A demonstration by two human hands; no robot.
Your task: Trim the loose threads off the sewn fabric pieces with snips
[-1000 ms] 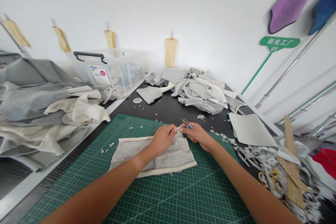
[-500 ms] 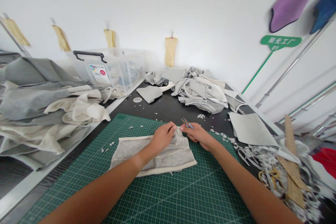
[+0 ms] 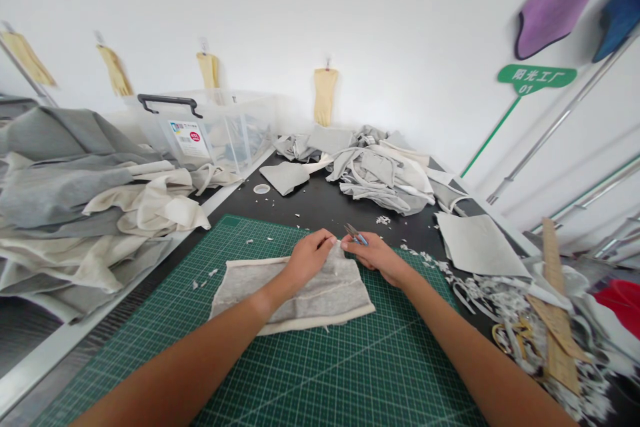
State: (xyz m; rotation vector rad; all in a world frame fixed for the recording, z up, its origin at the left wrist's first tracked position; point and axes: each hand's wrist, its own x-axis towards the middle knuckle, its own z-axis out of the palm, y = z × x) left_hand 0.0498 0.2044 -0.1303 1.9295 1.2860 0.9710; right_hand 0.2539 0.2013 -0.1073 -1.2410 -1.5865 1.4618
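Note:
A grey fabric piece (image 3: 305, 297) with cream edges lies flat on the green cutting mat (image 3: 320, 373). My left hand (image 3: 306, 259) rests on its far edge, fingers closed in a pinch on the cloth near the top right corner. My right hand (image 3: 376, 257) sits just to the right of it, closed round small thread snips (image 3: 354, 233) whose blades point up and away, close to the pinched corner.
A heap of grey and cream cloth (image 3: 85, 200) fills the left side. A clear plastic bin (image 3: 210, 133) stands behind it. More fabric (image 3: 385, 173) is piled at the back, a loose grey sheet (image 3: 475, 247) and trimmings with a wooden ruler (image 3: 555, 307) lie on the right.
Both hands stay at the fabric's far corner. The left fingers have shifted slightly along the edge and the snips have dipped a little; the view has moved a touch.

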